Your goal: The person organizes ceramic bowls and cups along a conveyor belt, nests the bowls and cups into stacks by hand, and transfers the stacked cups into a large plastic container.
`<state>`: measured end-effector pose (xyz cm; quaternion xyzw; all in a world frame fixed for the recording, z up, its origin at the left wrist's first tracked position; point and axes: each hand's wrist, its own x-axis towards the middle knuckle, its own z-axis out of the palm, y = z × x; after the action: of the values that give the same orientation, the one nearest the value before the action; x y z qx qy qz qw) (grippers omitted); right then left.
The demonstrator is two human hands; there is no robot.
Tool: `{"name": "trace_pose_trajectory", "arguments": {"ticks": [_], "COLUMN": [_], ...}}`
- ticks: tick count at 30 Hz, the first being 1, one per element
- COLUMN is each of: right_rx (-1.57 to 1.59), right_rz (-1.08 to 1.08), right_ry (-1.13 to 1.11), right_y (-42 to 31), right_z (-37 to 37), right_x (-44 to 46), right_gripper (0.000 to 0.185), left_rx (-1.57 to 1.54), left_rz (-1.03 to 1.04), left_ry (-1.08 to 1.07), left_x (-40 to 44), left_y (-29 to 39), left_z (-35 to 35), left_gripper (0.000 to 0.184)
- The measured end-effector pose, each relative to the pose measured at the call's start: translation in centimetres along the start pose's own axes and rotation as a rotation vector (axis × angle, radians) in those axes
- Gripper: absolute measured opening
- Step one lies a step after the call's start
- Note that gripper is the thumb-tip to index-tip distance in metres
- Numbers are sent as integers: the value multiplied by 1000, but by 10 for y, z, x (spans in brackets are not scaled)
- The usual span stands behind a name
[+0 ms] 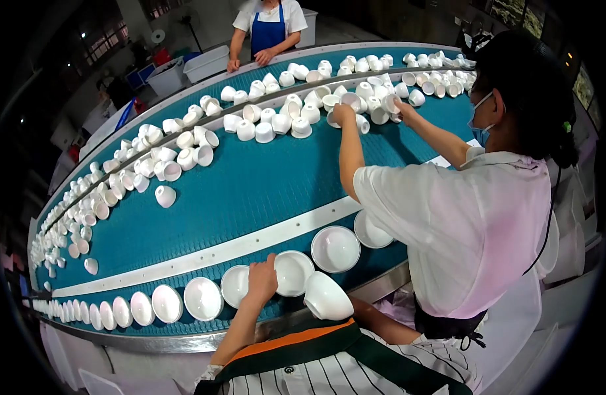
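My left hand is over the near lane of the belt, its fingers closed at the left rim of a white bowl. Another white bowl stands partly behind this hand. My right hand is mostly hidden behind a tilted white bowl, which it holds at the belt's near edge, close to my apron. The fingers of that hand do not show. Right of these, two more bowls stand in the same lane.
A row of bowls runs left along the near lane. A white divider separates it from the teal belt, where many small white cups lie. A co-worker at right handles cups; another person stands across the belt.
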<state>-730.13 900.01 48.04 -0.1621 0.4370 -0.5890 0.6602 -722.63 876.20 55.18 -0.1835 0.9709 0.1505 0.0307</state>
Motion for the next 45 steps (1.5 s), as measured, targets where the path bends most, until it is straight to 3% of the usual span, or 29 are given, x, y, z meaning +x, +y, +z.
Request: {"name": "trace_pose_trajectory", "arguments": {"ticks": [2,5,10,15,18,20,21,22,24,26,28,30,32,33,37,41,42,45], "right_rx": [40,92,66,19,146,250,291,659,585,298,316,204,-114,-168,-323,-560,-911,-827], "right_rz": [33,80,119,4,-101,-260,-337,-326,-492,-570,-614,-671,-701,-648,-405,-163,-234,-345], "right_ry": [28,82,241,144,103,-43,-128,37,170,425,704,833,886,935,919,727,700,720], "right_y": [-5,-16,-63,-55,-60,-27,-31,-34,-84,-113,-123,-132,-128,-140,-147,-152,-147,-145], "right_z": [-8,-14,-9,-52,-77,-129,-140,-148,-137,-147,-171,-194,-236,-237,-278,-287,-297,-295], "right_x": [-8,-22,-49,-55,-69,-60,-60,-69,-92,-101,-102,-113,-119,-126,-127,-118,-114,-103], "right_gripper": [47,48,47,45,42,40,38,37,36,36,43,39,40,34,36,36,38,39], "left_rx": [91,-33,-133,-16,-6,7,-2,-20,-54,-141,-205,-99,49,48,54,-7,-32,-57], "left_rz": [49,150,124,75,18,45,-14,18,79,75,66,93,62,80,-10,-62,-10,136], "left_ry": [122,296,211,151,81,127,46,110,240,192,148,165,105,187,30,43,118,341], "left_x": [7,27,54,60,68,73,79,85,98,115,129,138,141,141,145,149,153,166], "left_y": [3,33,84,89,87,84,90,100,127,150,170,175,182,181,178,191,197,222], "left_z": [8,6,18,33,35,43,41,39,35,35,41,61,67,74,72,68,71,76], "left_gripper": [44,49,48,41,45,48,51,52,54,58,58,50,42,35,36,45,46,49]}}
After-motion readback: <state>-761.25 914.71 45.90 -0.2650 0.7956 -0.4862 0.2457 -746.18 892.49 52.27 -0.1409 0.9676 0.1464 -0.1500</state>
